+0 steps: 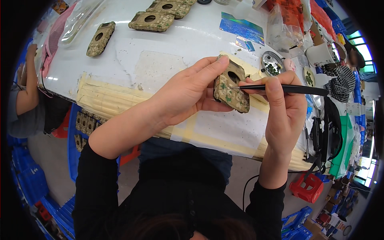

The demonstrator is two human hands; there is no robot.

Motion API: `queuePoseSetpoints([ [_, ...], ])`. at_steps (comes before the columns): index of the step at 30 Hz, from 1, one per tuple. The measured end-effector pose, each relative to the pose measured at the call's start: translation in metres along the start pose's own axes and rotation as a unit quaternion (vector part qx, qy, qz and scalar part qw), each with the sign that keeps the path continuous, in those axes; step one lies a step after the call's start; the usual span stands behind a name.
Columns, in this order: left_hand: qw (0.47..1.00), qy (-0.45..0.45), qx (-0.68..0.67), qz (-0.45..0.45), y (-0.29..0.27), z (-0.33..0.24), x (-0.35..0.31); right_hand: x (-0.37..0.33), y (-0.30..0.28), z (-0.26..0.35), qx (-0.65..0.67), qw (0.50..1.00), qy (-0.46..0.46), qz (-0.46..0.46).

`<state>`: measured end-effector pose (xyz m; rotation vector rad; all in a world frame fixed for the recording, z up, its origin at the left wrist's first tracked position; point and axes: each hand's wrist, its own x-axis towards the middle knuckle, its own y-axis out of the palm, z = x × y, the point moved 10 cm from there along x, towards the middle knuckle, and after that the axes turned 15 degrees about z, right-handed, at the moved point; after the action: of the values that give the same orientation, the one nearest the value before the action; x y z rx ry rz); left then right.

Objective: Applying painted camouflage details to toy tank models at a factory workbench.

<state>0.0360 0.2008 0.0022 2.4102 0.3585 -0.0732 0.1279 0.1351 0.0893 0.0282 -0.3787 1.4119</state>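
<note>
My left hand grips a camouflage-patterned toy tank hull along its left side, thumb on top and fingers beneath. The hull has a round hole in its upper face and is held tilted above the table. My right hand pinches black tweezers between thumb and fingers. Their tip touches or nearly touches the hull just below the hole; whether they hold a small piece is too fine to tell. Right of the hull, a round metal dish contains small dark green pieces.
More hulls lie at the back, a single hull and a grouped one. A shiny blue sheet lies behind my hands. Masking tape covers the front edge. A blue crate with hulls stands lower left. Another person's arm shows far left.
</note>
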Motion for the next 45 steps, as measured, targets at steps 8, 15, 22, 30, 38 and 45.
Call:
queuePoseSetpoints([
  [8,1.0,-0.001,0.001,-0.004,0.001,0.0,0.0,-0.001,-0.001,0.0,-0.018,1.0,0.0,0.004],
  [15,1.0,-0.006,0.002,0.002,0.001,0.0,0.0,-0.002,0.001,0.002,-0.002,1.0,-0.014,-0.009],
  [22,1.0,-0.004,-0.004,0.01,0.002,0.001,0.002,-0.006,0.001,0.005,0.028,0.998,-0.046,-0.026],
  [30,1.0,0.002,-0.006,0.012,0.001,0.0,0.001,-0.005,0.003,0.011,-0.042,0.997,-0.055,-0.016],
  [38,1.0,0.004,-0.003,0.008,0.001,-0.001,0.001,-0.008,0.007,0.021,-0.086,0.991,-0.1,-0.019],
  [45,1.0,0.003,0.002,0.001,0.001,-0.002,0.0,-0.01,0.004,0.017,-0.052,0.995,-0.086,-0.029],
])
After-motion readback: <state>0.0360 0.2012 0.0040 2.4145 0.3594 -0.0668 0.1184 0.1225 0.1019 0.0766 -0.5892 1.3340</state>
